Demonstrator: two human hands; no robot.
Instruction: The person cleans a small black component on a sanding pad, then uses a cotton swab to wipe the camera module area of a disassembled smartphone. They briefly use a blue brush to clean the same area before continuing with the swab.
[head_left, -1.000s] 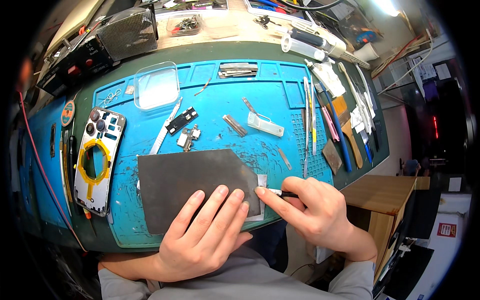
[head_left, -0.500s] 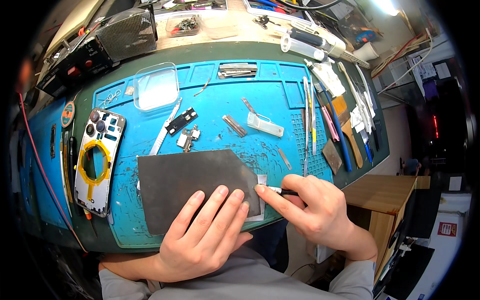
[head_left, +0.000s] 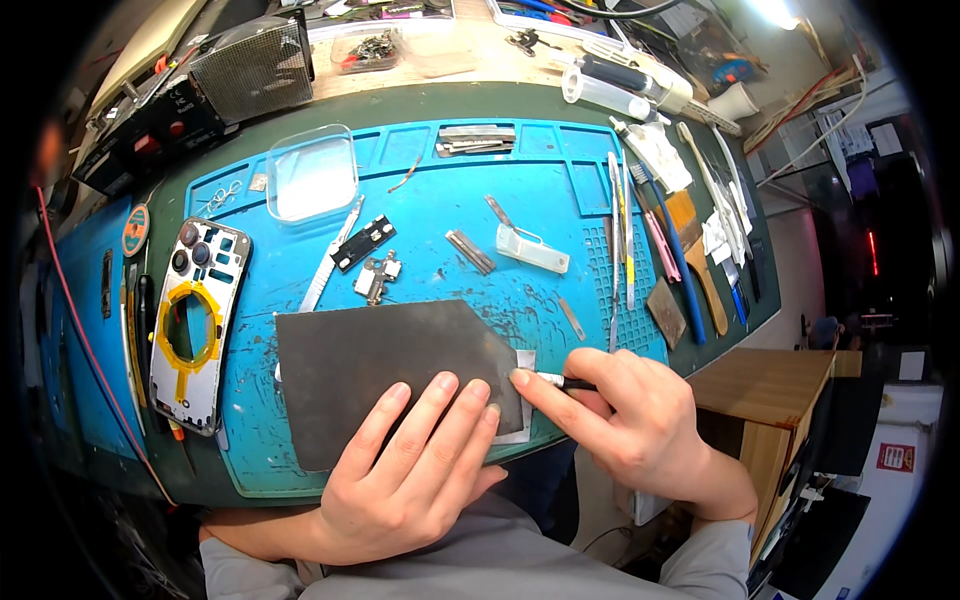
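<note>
Steadily, the person's left hand (head_left: 400,490) presses, fingers slightly spread, on the dark sheet (head_left: 380,345), which lies on the blue mat (head_left: 425,220); the right hand (head_left: 635,420) pinches a slim tool (head_left: 576,384) (black toward its rear) by the sheet's right edge.

"What colour is the silicone mat (head_left: 430,215)?"

"Bright blue, scuffed with dark streaks, and patterned in a fine grid toward the right edge of the tabletop (head_left: 450,103). The tabletop itself is dark green around it."

"And the sheet (head_left: 400,345) by the front edge?"

"Plain charcoal. The slim tool (head_left: 577,385) off its right end is black and whitish."

"The phone housing (head_left: 165,375), toward the left edge?"

"Silvery white, with a bright yellow ring (head_left: 170,330) and dark camera lenses (head_left: 189,232)."

"And along the right edge?"

"A blue-handled brush (head_left: 686,290), a pink-handled tool (head_left: 662,250) and a tan wooden-handled brush (head_left: 708,288)."
</note>
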